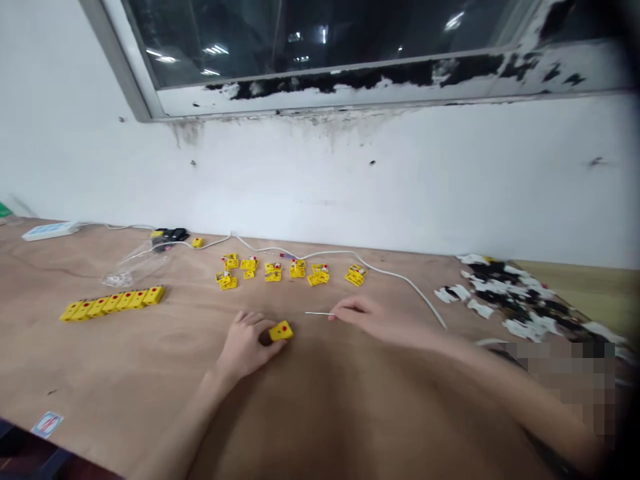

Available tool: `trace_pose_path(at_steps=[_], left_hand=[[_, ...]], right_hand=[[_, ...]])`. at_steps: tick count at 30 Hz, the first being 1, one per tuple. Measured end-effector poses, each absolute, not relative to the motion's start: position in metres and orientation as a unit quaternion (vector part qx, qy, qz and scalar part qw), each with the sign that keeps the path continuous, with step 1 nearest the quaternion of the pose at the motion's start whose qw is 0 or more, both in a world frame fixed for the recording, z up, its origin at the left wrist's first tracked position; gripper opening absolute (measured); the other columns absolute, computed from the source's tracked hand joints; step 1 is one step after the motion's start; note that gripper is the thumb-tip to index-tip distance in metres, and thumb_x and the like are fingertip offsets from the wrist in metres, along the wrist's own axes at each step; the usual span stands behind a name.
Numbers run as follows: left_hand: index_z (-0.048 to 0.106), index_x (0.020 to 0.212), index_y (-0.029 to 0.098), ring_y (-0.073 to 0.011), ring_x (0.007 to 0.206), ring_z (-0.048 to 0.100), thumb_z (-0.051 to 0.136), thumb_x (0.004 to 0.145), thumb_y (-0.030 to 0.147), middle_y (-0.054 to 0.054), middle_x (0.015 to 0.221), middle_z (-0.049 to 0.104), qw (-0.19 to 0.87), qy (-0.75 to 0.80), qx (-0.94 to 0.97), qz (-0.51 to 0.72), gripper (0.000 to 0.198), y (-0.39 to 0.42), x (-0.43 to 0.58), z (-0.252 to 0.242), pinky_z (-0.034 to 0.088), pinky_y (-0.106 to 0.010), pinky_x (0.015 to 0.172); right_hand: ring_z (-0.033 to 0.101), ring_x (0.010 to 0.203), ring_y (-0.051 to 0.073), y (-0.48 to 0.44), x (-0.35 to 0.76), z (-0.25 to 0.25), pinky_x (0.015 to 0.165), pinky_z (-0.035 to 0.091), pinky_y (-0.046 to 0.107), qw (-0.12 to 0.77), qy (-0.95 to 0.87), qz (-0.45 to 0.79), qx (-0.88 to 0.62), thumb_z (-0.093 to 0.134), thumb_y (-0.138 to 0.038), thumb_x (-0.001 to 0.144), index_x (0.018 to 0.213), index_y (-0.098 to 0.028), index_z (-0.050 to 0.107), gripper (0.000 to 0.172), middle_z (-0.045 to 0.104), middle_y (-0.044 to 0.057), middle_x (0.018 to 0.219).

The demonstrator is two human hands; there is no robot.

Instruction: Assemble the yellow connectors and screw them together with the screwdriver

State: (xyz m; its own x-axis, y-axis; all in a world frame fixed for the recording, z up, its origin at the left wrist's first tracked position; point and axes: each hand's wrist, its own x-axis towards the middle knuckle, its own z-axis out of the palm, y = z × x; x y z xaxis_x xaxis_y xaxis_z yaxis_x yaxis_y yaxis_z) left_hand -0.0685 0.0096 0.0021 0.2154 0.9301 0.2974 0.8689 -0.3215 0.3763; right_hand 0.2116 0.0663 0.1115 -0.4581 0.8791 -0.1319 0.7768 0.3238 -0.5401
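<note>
My left hand is closed on a small yellow box with a red dot on its face, thumb and fingers gripping its left end near the tabletop. To the right, my right hand pinches a thin metal rod that points left toward the box without touching it. Motion blurs the right hand and forearm, and the end of the rod inside the fingers is hidden. Beyond both hands, several opened yellow cases with red parts lie spread in groups across the wooden table.
A row of several yellow boxes lies at the left. Behind it are a clear plastic bag and a white power strip. A white cable crosses the back. Black and white pieces are heaped at the right.
</note>
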Motion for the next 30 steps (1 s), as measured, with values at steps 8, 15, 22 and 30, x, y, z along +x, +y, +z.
trace_pose_path(at_steps=[8, 15, 22, 30], left_hand=[[0.073, 0.090, 0.017, -0.0337, 0.097, 0.062, 0.052, 0.082, 0.064, -0.012, 0.095, 0.070, -0.074, 0.848, 0.510, 0.121, 0.051, 0.010, -0.232, 0.007, 0.044, -0.042, 0.087], [0.069, 0.111, 0.006, -0.0423, 0.118, 0.047, 0.047, 0.082, 0.058, -0.025, 0.124, 0.056, -0.186, 0.871, 0.450, 0.059, 0.064, 0.025, -0.274, 0.015, 0.035, -0.050, 0.102], [0.045, 0.138, 0.000, -0.0450, 0.132, 0.036, 0.049, 0.082, 0.060, -0.029, 0.145, 0.039, -0.189, 0.901, 0.369, 0.128, 0.082, 0.033, -0.282, 0.008, 0.031, -0.053, 0.106], [0.059, 0.131, 0.027, -0.0343, 0.128, 0.048, 0.043, 0.093, 0.059, -0.010, 0.143, 0.048, -0.121, 0.736, 0.650, 0.145, 0.053, 0.057, -0.229, -0.003, 0.036, -0.049, 0.108]], right_hand=[[0.070, 0.103, 0.032, 0.024, 0.244, 0.012, 0.093, 0.052, 0.043, 0.223, -0.744, 0.360, -0.517, 0.042, -0.050, 0.096, 0.101, -0.021, 0.075, 0.044, 0.076, 0.011, 0.108], [0.073, 0.094, 0.032, 0.015, 0.247, -0.013, 0.081, 0.055, 0.042, 0.268, -0.736, 0.287, -0.552, 0.040, -0.054, 0.096, 0.105, -0.021, 0.071, 0.046, 0.078, 0.012, 0.104], [0.074, 0.094, 0.031, 0.014, 0.247, -0.012, 0.081, 0.057, 0.040, 0.277, -0.742, 0.283, -0.540, 0.041, -0.051, 0.097, 0.102, -0.024, 0.072, 0.041, 0.078, 0.011, 0.102], [0.065, 0.059, 0.019, 0.017, 0.251, -0.025, 0.058, 0.052, 0.026, 0.358, -0.720, 0.261, -0.534, 0.055, -0.051, 0.090, 0.092, -0.022, 0.064, 0.030, 0.068, 0.000, 0.065]])
